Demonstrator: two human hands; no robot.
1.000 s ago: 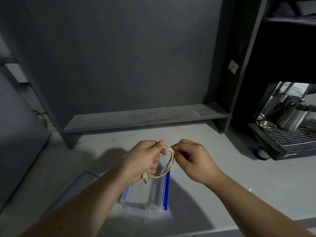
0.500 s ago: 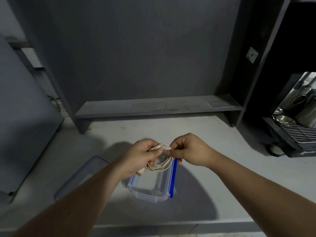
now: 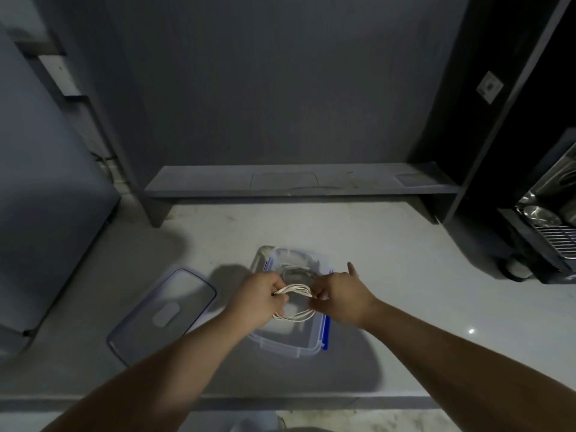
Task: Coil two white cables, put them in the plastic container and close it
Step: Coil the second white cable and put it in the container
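A coiled white cable [image 3: 295,289] is stretched between my two hands just above the open clear plastic container [image 3: 288,346], which has blue clips on its sides. My left hand [image 3: 261,299] grips the coil's left side and my right hand [image 3: 338,296] pinches its right side. Another coiled white cable [image 3: 296,271] lies inside the container near its far end. The container's clear lid [image 3: 162,313] rests flat on the counter to the left.
The pale counter [image 3: 389,275] runs to a low grey shelf [image 3: 296,182] against the back wall. A dark machine with a metal rack and steel cups [image 3: 548,226] stands at the right. A grey panel [image 3: 46,198] borders the left.
Both hands have lowered the coil toward the container and pulled it wider. The view has tilted, so the container's far end and the cable inside it now show.
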